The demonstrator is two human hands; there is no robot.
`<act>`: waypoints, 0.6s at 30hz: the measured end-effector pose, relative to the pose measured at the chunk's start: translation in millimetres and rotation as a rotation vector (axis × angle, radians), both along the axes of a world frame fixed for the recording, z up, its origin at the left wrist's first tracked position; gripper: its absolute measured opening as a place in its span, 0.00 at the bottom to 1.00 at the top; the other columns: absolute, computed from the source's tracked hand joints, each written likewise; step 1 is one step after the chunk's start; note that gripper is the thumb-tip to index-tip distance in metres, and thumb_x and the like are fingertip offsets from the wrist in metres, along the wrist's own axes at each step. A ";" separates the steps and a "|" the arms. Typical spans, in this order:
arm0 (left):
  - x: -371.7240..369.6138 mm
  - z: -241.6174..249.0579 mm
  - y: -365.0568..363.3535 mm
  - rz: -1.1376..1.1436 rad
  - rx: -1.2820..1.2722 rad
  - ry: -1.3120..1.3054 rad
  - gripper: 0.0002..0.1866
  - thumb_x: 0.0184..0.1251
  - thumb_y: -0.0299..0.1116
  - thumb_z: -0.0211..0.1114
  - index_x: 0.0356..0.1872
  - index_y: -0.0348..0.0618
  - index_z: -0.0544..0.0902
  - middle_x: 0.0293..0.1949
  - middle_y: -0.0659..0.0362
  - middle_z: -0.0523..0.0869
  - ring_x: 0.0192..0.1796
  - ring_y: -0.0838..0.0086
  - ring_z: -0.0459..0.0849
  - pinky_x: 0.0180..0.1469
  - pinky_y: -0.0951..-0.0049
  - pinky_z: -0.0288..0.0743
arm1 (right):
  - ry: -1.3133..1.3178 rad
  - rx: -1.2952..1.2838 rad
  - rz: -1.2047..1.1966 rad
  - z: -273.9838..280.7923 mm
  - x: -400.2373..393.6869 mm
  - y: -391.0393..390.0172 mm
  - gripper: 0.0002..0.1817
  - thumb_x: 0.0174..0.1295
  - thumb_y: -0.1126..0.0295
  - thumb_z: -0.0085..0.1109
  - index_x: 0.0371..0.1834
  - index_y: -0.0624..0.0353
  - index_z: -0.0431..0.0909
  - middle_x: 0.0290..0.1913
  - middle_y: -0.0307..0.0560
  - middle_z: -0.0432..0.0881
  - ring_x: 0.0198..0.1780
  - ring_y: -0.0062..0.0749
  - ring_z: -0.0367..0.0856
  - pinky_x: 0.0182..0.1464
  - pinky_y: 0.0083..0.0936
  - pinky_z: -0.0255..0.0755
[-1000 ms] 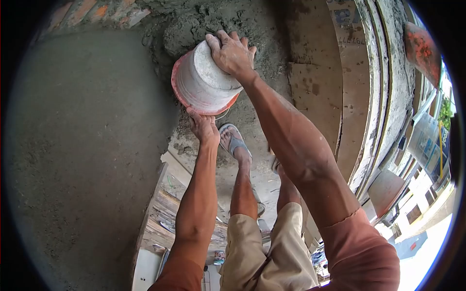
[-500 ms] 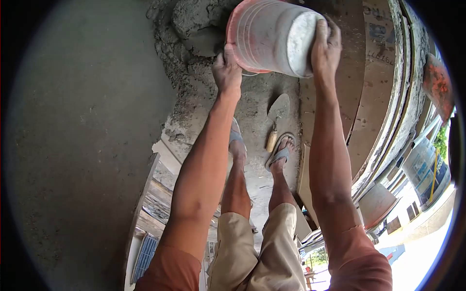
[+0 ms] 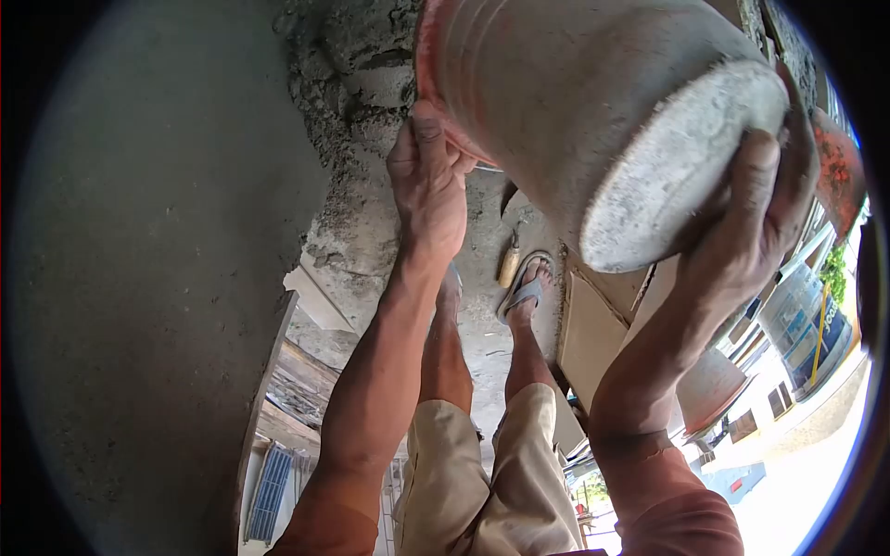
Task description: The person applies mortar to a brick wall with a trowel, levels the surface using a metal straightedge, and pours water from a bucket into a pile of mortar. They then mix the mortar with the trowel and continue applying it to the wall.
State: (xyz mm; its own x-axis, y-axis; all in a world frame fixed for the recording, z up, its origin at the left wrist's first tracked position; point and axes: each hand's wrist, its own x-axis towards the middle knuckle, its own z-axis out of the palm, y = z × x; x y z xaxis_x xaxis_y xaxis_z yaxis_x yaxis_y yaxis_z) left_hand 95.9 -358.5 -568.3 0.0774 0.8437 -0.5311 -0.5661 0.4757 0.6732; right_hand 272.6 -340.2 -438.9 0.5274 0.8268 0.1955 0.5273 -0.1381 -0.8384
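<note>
A mortar-caked bucket (image 3: 565, 102) with a reddish rim is held up tilted on its side, its mouth toward the left and its whitish base toward the lower right. My left hand (image 3: 428, 176) grips the rim, thumb on the outside. Spread along the edge of the base, my right hand (image 3: 756, 199) supports the bottom of the bucket. Wet grey mortar (image 3: 366, 65) lies in a rough heap beyond the rim. The inside of the bucket is hidden from me.
Smooth grey cement (image 3: 167, 232) spreads along the left. A trowel (image 3: 510, 264) lies on the floor beside my sandalled foot (image 3: 527, 292). Boards (image 3: 598, 334) lean at the right. Another bucket (image 3: 807, 324) and a reddish container (image 3: 709, 389) stand farther right.
The bucket has come closer and higher, its base swinging down and to the right. My right hand has moved right with the base, while my left hand stays on the rim.
</note>
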 end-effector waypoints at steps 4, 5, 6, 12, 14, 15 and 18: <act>17.2 -119.4 16.9 -0.079 -0.107 0.164 0.24 0.75 0.55 0.54 0.36 0.40 0.80 0.28 0.65 0.79 0.32 0.79 0.74 0.39 0.71 0.73 | 0.054 -0.030 0.030 -87.9 15.9 7.9 0.32 0.67 0.56 0.61 0.66 0.69 0.68 0.62 0.66 0.75 0.61 0.46 0.79 0.62 0.41 0.75; 6.7 -159.7 10.9 -0.112 -0.270 0.412 0.26 0.75 0.55 0.54 0.37 0.38 0.81 0.30 0.61 0.82 0.33 0.75 0.78 0.41 0.69 0.74 | 0.135 -0.125 0.083 -180.8 33.3 4.1 0.37 0.66 0.51 0.62 0.67 0.70 0.66 0.66 0.66 0.71 0.68 0.46 0.71 0.70 0.37 0.64; 4.7 -156.2 6.1 -0.168 -0.370 0.612 0.27 0.74 0.56 0.56 0.42 0.36 0.81 0.37 0.58 0.83 0.39 0.73 0.79 0.46 0.69 0.74 | 0.033 -0.466 0.034 -280.6 54.3 -17.1 0.40 0.67 0.48 0.59 0.71 0.69 0.62 0.68 0.65 0.68 0.71 0.45 0.66 0.73 0.31 0.57; -16.4 -131.5 8.7 -0.191 -0.423 0.727 0.30 0.74 0.55 0.56 0.53 0.32 0.79 0.51 0.52 0.84 0.53 0.69 0.80 0.57 0.68 0.72 | 0.931 -0.359 -0.170 -252.3 24.1 -33.0 0.32 0.70 0.51 0.55 0.66 0.67 0.66 0.63 0.54 0.72 0.64 0.35 0.70 0.65 0.32 0.65; -9.7 -119.6 4.5 -0.088 -0.395 0.607 0.29 0.74 0.55 0.56 0.56 0.35 0.77 0.52 0.52 0.83 0.54 0.70 0.80 0.58 0.68 0.73 | 0.850 -0.283 -0.143 -213.0 26.6 -23.2 0.30 0.69 0.55 0.58 0.65 0.66 0.67 0.60 0.54 0.75 0.62 0.36 0.72 0.65 0.29 0.65; -6.0 -105.7 -0.2 -0.027 -0.319 0.432 0.28 0.73 0.56 0.56 0.55 0.38 0.77 0.52 0.52 0.83 0.54 0.70 0.80 0.59 0.68 0.73 | 0.787 -0.225 -0.116 -189.2 27.2 -22.7 0.28 0.69 0.59 0.58 0.64 0.67 0.68 0.59 0.56 0.76 0.62 0.38 0.72 0.67 0.32 0.65; 24.9 -15.5 -2.7 0.095 -0.163 0.008 0.23 0.70 0.58 0.58 0.44 0.46 0.78 0.43 0.62 0.83 0.47 0.80 0.79 0.52 0.75 0.76 | 0.489 0.039 -0.124 -59.5 17.9 -18.7 0.25 0.69 0.61 0.49 0.65 0.62 0.67 0.57 0.62 0.77 0.59 0.49 0.78 0.64 0.46 0.73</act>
